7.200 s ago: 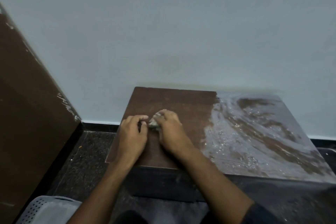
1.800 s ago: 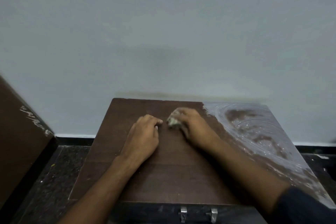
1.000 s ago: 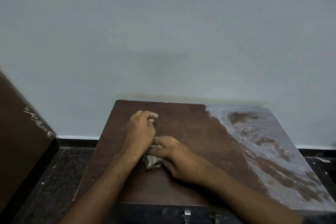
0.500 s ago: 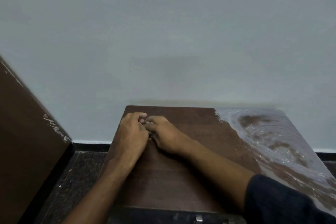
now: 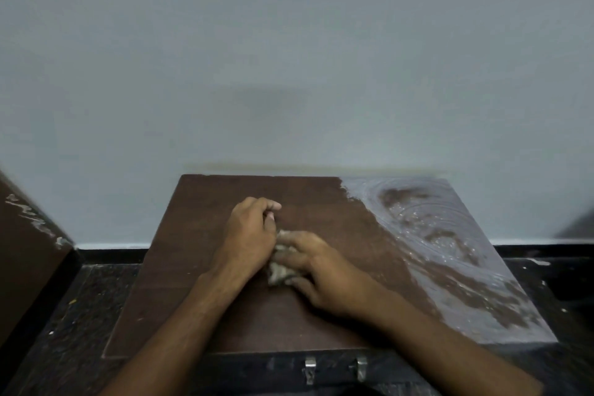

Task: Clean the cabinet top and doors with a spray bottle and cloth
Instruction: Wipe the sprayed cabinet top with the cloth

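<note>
Your right hand (image 5: 324, 270) is lying on the small crumpled grey-white cloth (image 5: 279, 272), its fingers (image 5: 291, 238) curling over the wad and pressing it onto the dark brown wooden cabinet top (image 5: 199, 267). The cloth is sitting near the middle of the clean left half, mostly hidden under that hand, with only its left edge showing. Your left hand (image 5: 249, 236) is resting just beside the cloth, with its side touching the right hand; its fingers (image 5: 268, 204) are loosely curling with the tips tucked under, and they are gripping nothing.

The right half of the cabinet top is carrying a swirled whitish wet film (image 5: 450, 247), which is meeting the brown surface along a diagonal line. Two small metal latches (image 5: 334, 371) are showing on the dark front edge below. A brown wooden panel (image 5: 29, 260) is standing at the far left on the dark speckled floor (image 5: 74, 325), against the pale grey wall (image 5: 289, 58).

Compared with half a second ago, your right hand and the cloth are sitting closer to you, away from the rear edge, and more of the cloth is showing. Your left hand is staying roughly in place.
</note>
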The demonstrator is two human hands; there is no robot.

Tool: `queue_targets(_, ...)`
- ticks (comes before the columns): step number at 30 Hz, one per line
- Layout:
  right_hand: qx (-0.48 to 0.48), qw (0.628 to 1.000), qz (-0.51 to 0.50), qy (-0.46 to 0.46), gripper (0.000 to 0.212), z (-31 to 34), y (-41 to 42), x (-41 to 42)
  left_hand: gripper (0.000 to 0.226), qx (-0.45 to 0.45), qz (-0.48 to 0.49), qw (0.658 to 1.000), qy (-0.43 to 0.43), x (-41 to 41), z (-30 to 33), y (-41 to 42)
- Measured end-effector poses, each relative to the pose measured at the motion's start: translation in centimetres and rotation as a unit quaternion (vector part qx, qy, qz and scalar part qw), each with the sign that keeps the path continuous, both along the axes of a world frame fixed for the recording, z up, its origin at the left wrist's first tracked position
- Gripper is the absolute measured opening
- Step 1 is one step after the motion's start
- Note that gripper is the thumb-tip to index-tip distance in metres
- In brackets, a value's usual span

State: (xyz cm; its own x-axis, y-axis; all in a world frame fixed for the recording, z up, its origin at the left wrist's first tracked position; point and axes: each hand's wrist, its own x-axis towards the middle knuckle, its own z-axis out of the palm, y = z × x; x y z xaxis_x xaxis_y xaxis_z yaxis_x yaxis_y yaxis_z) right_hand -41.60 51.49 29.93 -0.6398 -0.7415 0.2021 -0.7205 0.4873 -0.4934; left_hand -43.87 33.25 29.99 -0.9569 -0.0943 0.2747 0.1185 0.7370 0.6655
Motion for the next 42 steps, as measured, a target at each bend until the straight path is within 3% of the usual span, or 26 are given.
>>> queue_targets(4,-0.027,1.000,0.004,-0.012,0.027,0.8,1.8,-2.2,0.023,-0.021,-0.049,0.999,0.000,0.1,-0.2,2.2)
queue_targets(10,0.017,0.972,-0.232,0.032,0.039,-1.8,1.8,-11.5,0.040,-0.009,-0.030,0.999,0.001,1.1,0.7,3.1)
queue_targets(14,-0.005,0.983,-0.181,0.024,0.030,-1.1,1.8,-6.0,0.028,-0.034,-0.027,0.999,0.007,1.3,0.7,2.9)
queue_targets(20,-0.018,0.997,-0.077,-0.004,0.037,-1.7,7.0,7.2,0.020,-0.035,-0.063,0.997,0.000,2.5,0.0,4.6)
queue_targets(26,-0.026,0.966,-0.257,0.016,0.037,-1.7,7.7,1.8,0.021,-0.055,-0.057,0.997,-0.021,4.4,0.0,5.4)
queue_targets(32,-0.052,0.987,-0.151,0.018,0.030,-1.3,3.3,7.5,0.023,-0.041,-0.059,0.997,0.018,5.2,0.5,5.9)
queue_targets(37,-0.018,0.958,-0.285,0.024,0.038,-2.1,10.3,9.8,0.019,-0.046,-0.126,0.991,0.020,5.8,0.0,7.6)
queue_targets(42,-0.035,0.950,-0.311,0.012,0.036,-1.3,6.7,8.0,0.021,-0.048,-0.152,0.987,0.026,6.6,-0.5,9.2)
